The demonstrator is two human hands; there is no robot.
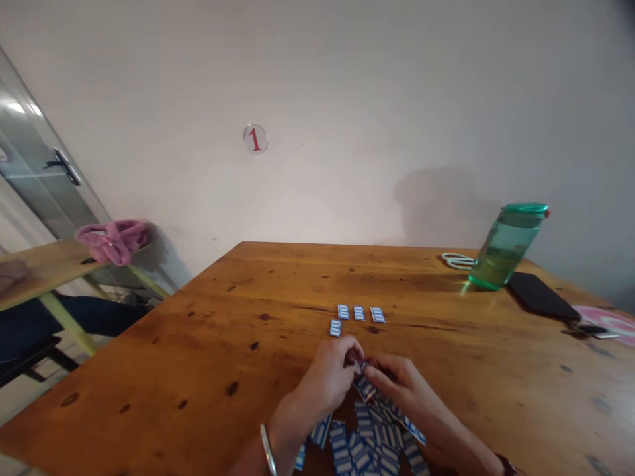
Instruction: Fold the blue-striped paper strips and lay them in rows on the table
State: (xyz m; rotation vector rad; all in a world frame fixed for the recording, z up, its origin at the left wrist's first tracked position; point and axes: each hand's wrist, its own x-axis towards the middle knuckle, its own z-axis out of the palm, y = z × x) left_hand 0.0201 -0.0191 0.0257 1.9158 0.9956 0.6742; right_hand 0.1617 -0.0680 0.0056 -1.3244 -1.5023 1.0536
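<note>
My left hand [333, 371] and my right hand [403, 381] meet above the table, fingertips pinched together on a small blue-and-white striped piece [364, 389]. The fingers cover part of it. Beneath my wrists lies a loose pile of similar blue-and-white striped pieces [364, 449], some overlapping. Beyond my hands, three small striped pieces [359, 313] form a row, and one more striped piece [335, 328] lies just in front of the row's left end.
A green bottle [506, 248] stands at the back right, beside a coiled white cable [457, 261] and a dark flat phone-like object [540, 296]. A pink round mat [612, 322] lies at the right edge. Left of the wooden table [198, 330], a smaller table holds a pink cloth [114, 239].
</note>
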